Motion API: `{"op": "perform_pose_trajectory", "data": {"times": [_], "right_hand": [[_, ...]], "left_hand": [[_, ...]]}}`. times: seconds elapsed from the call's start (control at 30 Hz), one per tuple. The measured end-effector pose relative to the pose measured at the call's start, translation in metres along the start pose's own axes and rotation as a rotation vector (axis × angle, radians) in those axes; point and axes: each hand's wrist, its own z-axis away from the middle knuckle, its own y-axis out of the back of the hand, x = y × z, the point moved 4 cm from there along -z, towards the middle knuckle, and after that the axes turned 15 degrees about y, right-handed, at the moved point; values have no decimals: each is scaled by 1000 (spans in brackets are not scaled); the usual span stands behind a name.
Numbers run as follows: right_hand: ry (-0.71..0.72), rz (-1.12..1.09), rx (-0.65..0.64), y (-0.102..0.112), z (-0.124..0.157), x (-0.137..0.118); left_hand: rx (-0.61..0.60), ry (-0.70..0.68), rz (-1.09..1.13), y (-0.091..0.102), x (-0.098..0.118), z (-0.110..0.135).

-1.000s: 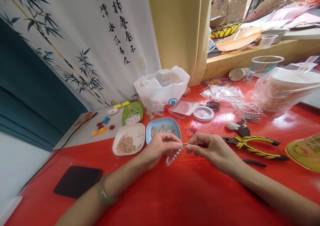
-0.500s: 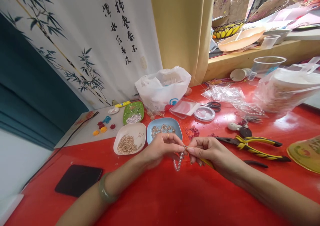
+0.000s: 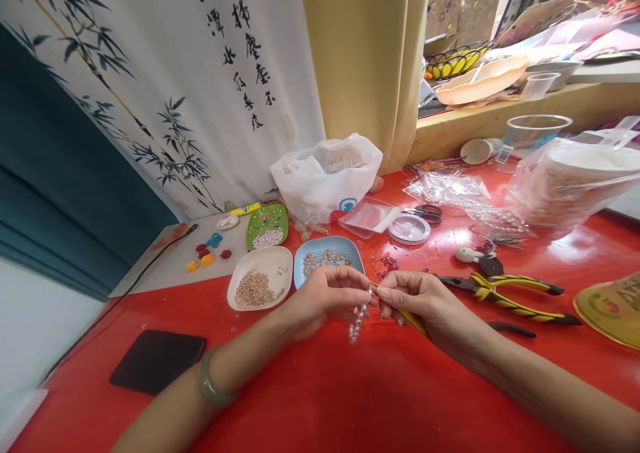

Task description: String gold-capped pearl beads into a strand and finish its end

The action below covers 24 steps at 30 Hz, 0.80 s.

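Observation:
Pinched in my left hand (image 3: 323, 299) is a short string of silvery pearl beads (image 3: 356, 323), which hangs in a loop below the fingertips. My right hand (image 3: 413, 299) is closed around a slim yellow-handled tool (image 3: 415, 323); most of the tool is hidden in the palm. Its fingertips and thumb meet close to the upper end of the bead string, almost touching my left fingers. The fine detail between the fingertips is too small to make out. Both hands are above the red table (image 3: 320, 399), in front of a blue dish (image 3: 354, 251) of larger gold beads.
Left of the blue dish are a cream dish (image 3: 235, 266) of small gold beads and a green dish (image 3: 283, 223). A black phone (image 3: 157, 361) lies near my left forearm. Yellow-black pliers (image 3: 520, 297), scissors (image 3: 429, 214), a wire spool (image 3: 409, 229) and a plastic bag (image 3: 320, 179) lie around.
My fingertips have drawn slightly apart, and the upper end of the bead string now shows between them. My right hand has shifted a little to the right.

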Motion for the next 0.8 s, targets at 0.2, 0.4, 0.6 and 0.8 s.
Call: {"op": "perform_pose_trajectory", "data": {"times": [0.2,0.4,0.6,0.8], "right_hand": [[64,208,65,3,1,-7],[111,314,54,3,2,-13],[164,376,38,2,3,-15],[151,357,9,-1,7,-12]], "left_hand": [[92,-31,2,3,1,-2],[120,-1,6,5,0,-3],[94,10,9,3,0,-1],[40,-2,-27,1,0,0]]}}
